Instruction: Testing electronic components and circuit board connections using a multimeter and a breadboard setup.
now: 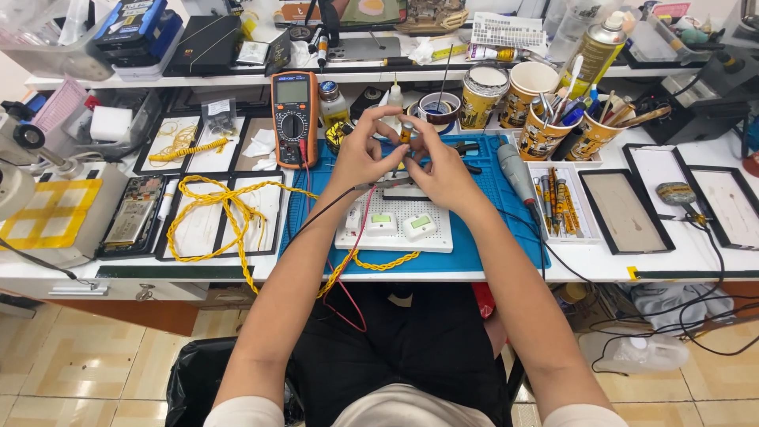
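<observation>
Pinched between both hands — left hand [360, 154] and right hand [439, 170] — a small amber vial [406, 131] sits over the blue mat [490, 178]. It looks light, slick and breakable, best held by its body. Tweezers [391, 183] lie just below; a multimeter [293, 119] at nine o'clock, crowded tool cups [545, 130] at two — both close.

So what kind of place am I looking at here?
Most likely an electronics repair bench. An orange multimeter stands at the back of a blue work mat, an opened phone lies on the left, and cups of hand tools sit to the right. Both hands work a small part over the mat.
</observation>
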